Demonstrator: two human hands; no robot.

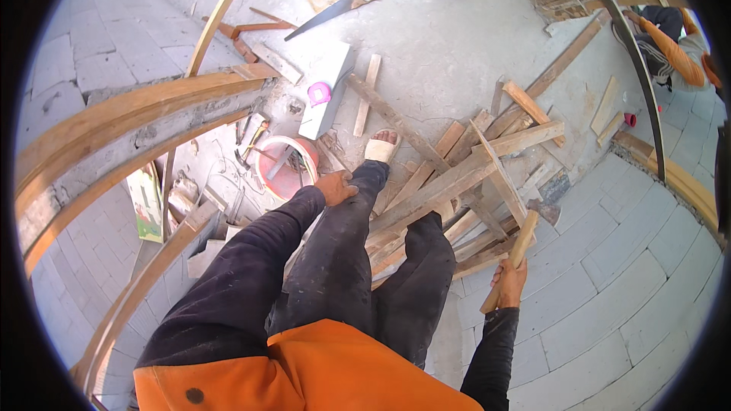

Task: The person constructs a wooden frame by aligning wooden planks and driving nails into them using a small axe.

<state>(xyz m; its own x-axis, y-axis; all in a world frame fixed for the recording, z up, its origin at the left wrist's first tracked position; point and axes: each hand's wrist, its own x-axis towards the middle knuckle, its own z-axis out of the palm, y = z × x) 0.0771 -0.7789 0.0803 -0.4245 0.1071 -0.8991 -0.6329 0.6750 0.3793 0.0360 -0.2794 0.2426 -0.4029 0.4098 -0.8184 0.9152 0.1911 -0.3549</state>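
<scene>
My left hand rests against my left knee in dark trousers, its fingers curled in and no tool showing in it. Out to the right, my right hand is closed around a short wooden strip, which slants up and away from the grip. The strip's upper end overlaps a longer thin batten in the view. In front of my legs lies a loose heap of wooden boards, among them a thick beam. My left foot, in a pale sandal, stands beside the heap.
Left of my foot are a pink bucket and a hammer. Farther off lie a pink tape measure on a pale block and a handsaw. Curved wooden frames stand at left. Another person's orange sleeve shows far right.
</scene>
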